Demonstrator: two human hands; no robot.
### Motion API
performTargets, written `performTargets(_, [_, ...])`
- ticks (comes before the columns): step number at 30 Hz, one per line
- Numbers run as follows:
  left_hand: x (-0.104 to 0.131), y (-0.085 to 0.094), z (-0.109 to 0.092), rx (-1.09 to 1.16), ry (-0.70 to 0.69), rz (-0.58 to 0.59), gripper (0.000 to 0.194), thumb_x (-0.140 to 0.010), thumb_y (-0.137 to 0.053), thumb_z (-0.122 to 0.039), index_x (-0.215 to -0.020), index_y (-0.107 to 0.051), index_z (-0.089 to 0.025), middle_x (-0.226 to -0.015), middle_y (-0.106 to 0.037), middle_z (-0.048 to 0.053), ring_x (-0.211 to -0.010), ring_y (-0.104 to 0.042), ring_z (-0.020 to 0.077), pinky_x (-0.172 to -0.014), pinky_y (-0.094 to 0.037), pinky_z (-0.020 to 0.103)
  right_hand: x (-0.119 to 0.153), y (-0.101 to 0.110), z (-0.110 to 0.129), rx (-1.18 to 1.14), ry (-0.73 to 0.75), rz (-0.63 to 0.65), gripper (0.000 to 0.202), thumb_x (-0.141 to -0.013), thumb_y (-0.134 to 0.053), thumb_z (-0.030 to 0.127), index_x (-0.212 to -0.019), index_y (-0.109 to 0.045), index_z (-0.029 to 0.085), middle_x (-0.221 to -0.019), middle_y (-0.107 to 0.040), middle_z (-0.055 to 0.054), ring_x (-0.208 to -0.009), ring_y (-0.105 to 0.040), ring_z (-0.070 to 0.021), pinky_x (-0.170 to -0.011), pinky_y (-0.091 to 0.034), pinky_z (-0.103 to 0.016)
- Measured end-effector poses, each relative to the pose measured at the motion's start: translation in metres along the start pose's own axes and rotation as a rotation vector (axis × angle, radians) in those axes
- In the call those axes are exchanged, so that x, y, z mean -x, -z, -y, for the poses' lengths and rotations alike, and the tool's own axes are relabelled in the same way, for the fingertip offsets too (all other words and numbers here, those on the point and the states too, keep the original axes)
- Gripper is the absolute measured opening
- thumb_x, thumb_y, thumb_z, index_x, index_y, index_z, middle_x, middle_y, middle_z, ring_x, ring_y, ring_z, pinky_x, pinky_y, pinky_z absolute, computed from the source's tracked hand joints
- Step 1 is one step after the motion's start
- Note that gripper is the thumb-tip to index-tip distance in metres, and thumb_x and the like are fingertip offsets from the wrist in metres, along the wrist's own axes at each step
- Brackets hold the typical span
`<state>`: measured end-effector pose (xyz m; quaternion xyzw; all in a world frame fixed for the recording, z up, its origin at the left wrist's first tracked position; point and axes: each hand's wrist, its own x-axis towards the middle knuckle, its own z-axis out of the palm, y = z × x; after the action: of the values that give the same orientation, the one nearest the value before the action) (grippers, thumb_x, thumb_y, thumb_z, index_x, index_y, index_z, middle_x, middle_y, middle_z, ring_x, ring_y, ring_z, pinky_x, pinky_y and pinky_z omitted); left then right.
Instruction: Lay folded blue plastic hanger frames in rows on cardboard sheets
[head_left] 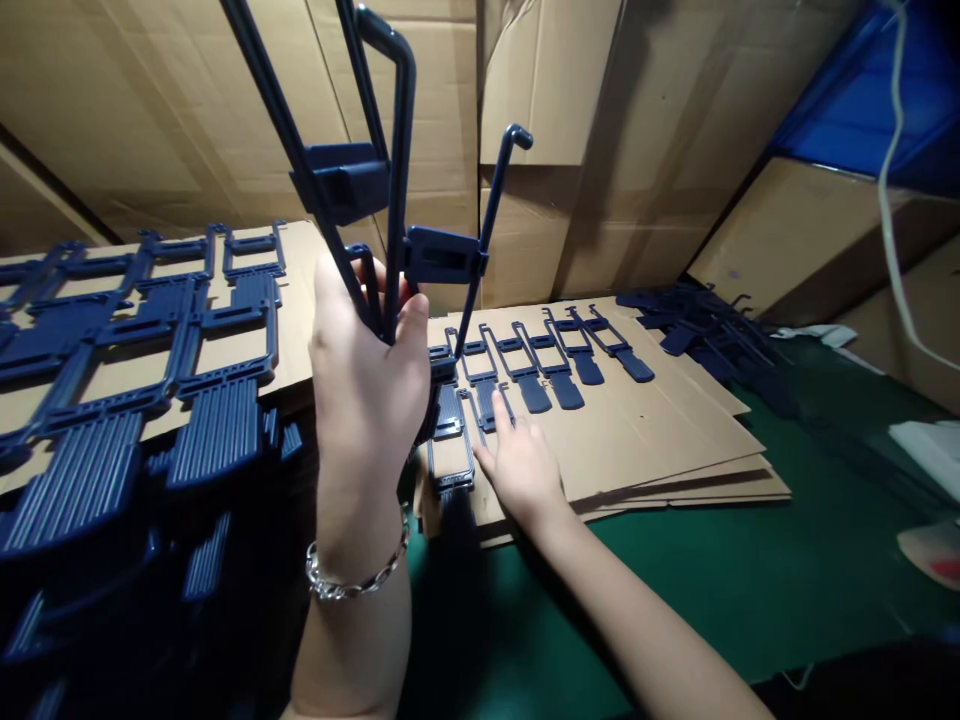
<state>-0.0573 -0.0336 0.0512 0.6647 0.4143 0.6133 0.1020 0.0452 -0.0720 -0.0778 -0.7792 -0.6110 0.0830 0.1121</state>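
Note:
My left hand (371, 370) is raised and closed round several dark blue plastic hooked frames (401, 150). Their bent ends point up, and short slotted crosspieces (442, 257) stick out from them. Lower and to the right, my right hand (521, 460) reaches over a cardboard sheet (622, 430). Its index finger is stretched out at a dark blue frame with a ribbed foot (487, 395), with the thumb apart. Whether the fingertip presses on that frame is hard to tell. More such frames (566, 360) lie in a row behind it, hooks pointing away from me.
On the left, many larger-looking blue frames (217, 420) cover another cardboard stack (296, 300). A loose heap of frames (720, 330) lies at the right on the green table (690, 570). Cardboard boxes (420, 60) wall the back. A white cable (892, 190) hangs at the right.

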Motion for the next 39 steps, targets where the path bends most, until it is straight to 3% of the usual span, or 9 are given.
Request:
performTargets(4, [-0.001,-0.004,0.004,0.088,0.013,0.019,0.017,-0.076,-0.058,-0.017,-0.088,-0.047,-0.020,-0.086,-0.059,0.002,-0.082,-0.060,0.0157,-0.076,-0.048,0.031,-0.003,0.001,-0.003,-0.069,-0.009,-0.012,0.073,-0.084,-0.047,0.045,-0.143,-0.015,0.017,-0.117,-0.050,-0.017,-0.106,-0.045,-0.0282,-0.083,-0.042,-0.038])
performTargets(7, [-0.001,-0.015,0.007,0.252,0.094,0.157,0.014,-0.075,-0.057,-0.016,-0.086,-0.049,-0.018,-0.087,-0.062,0.003,-0.083,-0.061,0.0154,-0.078,-0.049,0.031,-0.008,0.003,-0.017,-0.275,0.050,-0.094,0.057,-0.087,-0.040,0.041,-0.137,-0.033,0.013,-0.120,-0.049,-0.016,-0.110,-0.043,-0.0279,-0.089,-0.039,-0.039])
performTargets(9, [0.002,-0.027,0.010,0.430,0.198,0.304,0.014,-0.074,-0.058,-0.016,-0.084,-0.049,-0.017,-0.086,-0.064,0.003,-0.082,-0.062,0.0152,-0.078,-0.049,0.031,-0.014,0.006,-0.028,-0.558,0.111,-0.140,0.049,-0.088,-0.034,0.042,-0.124,-0.049,0.013,-0.117,-0.053,-0.014,-0.108,-0.046,-0.0257,-0.090,-0.038,-0.038])
performTargets(12, [0.010,-0.047,0.014,0.700,0.372,0.531,0.016,-0.069,-0.062,-0.017,-0.079,-0.049,-0.016,-0.083,-0.064,0.003,-0.080,-0.062,0.0152,-0.077,-0.050,0.030,-0.019,0.014,-0.040,-1.157,0.124,-0.038,0.056,-0.085,-0.030,0.056,-0.109,-0.058,0.014,-0.101,-0.061,-0.011,-0.092,-0.055,-0.0216,-0.078,-0.046,-0.035])
performTargets(17, [0.023,-0.072,0.015,0.952,0.594,0.720,0.020,-0.066,-0.065,-0.018,-0.082,-0.052,-0.015,-0.086,-0.063,0.006,-0.081,-0.061,0.0164,-0.078,-0.048,0.031,-0.018,0.028,-0.046,-1.678,0.091,-0.058,0.047,-0.069,-0.058,0.053,-0.098,-0.060,0.016,-0.080,-0.063,-0.005,-0.079,-0.059,-0.0176,-0.068,-0.048,-0.029])
performTargets(22, [0.029,-0.077,0.011,0.944,0.661,0.701,0.021,-0.066,-0.064,-0.016,-0.084,-0.053,-0.014,-0.089,-0.061,0.006,-0.088,-0.059,0.0189,-0.080,-0.047,0.033,-0.019,0.028,-0.048,-1.741,-0.076,-0.204,0.034,-0.068,-0.060,0.045,-0.083,-0.060,0.014,-0.069,-0.061,-0.003,-0.073,-0.060,-0.0164,-0.062,-0.049,-0.027])
performTargets(31, [0.025,-0.073,0.007,0.883,0.656,0.681,0.017,-0.076,-0.052,-0.017,-0.092,-0.056,-0.016,-0.094,-0.063,0.007,-0.090,-0.060,0.0199,-0.076,-0.050,0.033,-0.023,0.040,-0.069,-1.713,-0.200,-0.516,0.034,-0.075,-0.053,0.048,-0.087,-0.049,0.017,-0.063,-0.054,0.003,-0.047,-0.052,-0.0071,-0.049,-0.046,-0.020])
performTargets(35, [0.016,-0.059,0.006,0.867,0.614,0.537,0.016,-0.078,-0.050,-0.019,-0.093,-0.056,-0.017,-0.095,-0.063,0.007,-0.085,-0.062,0.0200,-0.066,-0.053,0.032,-0.028,0.046,-0.091,-1.500,-0.215,-0.451,0.044,-0.077,-0.050,0.034,-0.117,-0.043,0.018,-0.056,-0.047,0.008,-0.042,-0.050,-0.0076,-0.044,-0.045,-0.019])
performTargets(39, [0.008,-0.044,0.012,0.787,0.487,0.403,0.015,-0.078,-0.053,-0.023,-0.092,-0.053,-0.019,-0.096,-0.064,0.006,-0.083,-0.063,0.0187,-0.061,-0.053,0.027,-0.030,0.038,-0.099,-1.157,-0.288,-0.251,0.047,-0.077,-0.048,0.030,-0.122,-0.048,0.014,-0.066,-0.055,0.002,-0.040,-0.053,-0.0095,-0.040,-0.044,-0.021])
